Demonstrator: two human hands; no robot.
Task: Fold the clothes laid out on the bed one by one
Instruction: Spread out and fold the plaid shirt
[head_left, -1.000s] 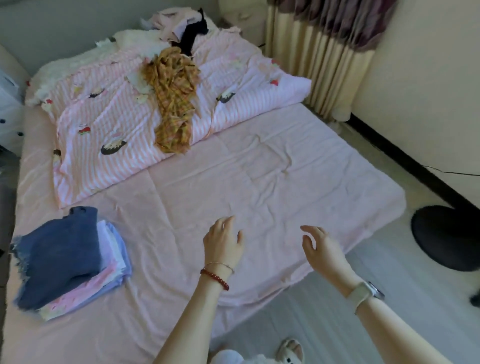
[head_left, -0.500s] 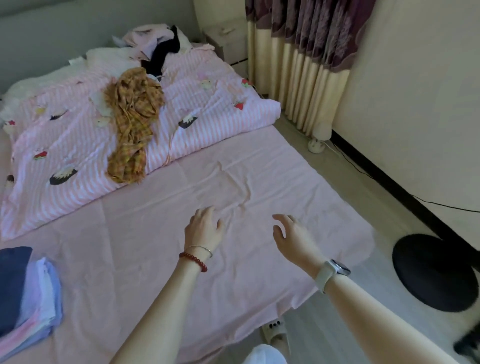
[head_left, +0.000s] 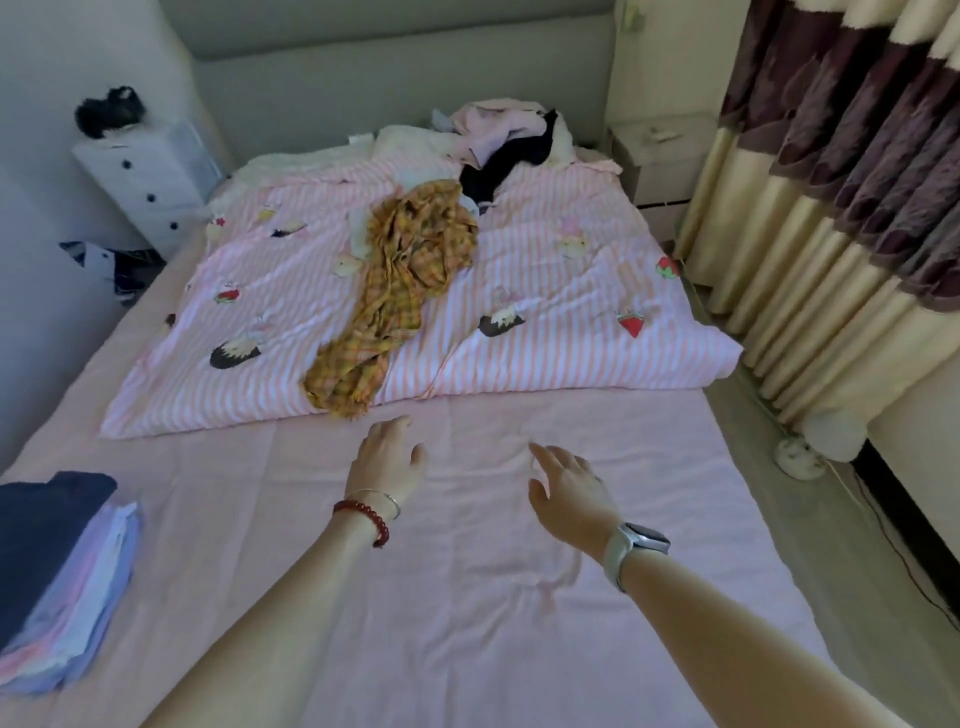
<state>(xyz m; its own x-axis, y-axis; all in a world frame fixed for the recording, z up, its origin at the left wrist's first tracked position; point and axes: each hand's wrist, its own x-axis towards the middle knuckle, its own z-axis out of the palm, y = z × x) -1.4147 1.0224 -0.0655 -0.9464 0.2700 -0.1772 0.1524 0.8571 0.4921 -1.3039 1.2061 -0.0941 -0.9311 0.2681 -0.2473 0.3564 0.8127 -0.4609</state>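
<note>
Empty hands (head_left: 387, 462) near plaid garment (head_left: 400, 286)

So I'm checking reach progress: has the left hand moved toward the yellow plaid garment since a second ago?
Yes. The left hand has moved up the bed, now just short of the yellow plaid garment.

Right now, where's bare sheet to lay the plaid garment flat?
Bare sheet between striped quilt and near edge, right of folded stack; both hands hover there. Crowded: quilt carrying plaid garment, clothes pile at headboard.

Two hands — left hand (head_left: 387, 460), right hand (head_left: 569, 491) — one plaid garment (head_left: 400, 280), one folded stack (head_left: 57, 577), one quilt (head_left: 545, 312).
</note>
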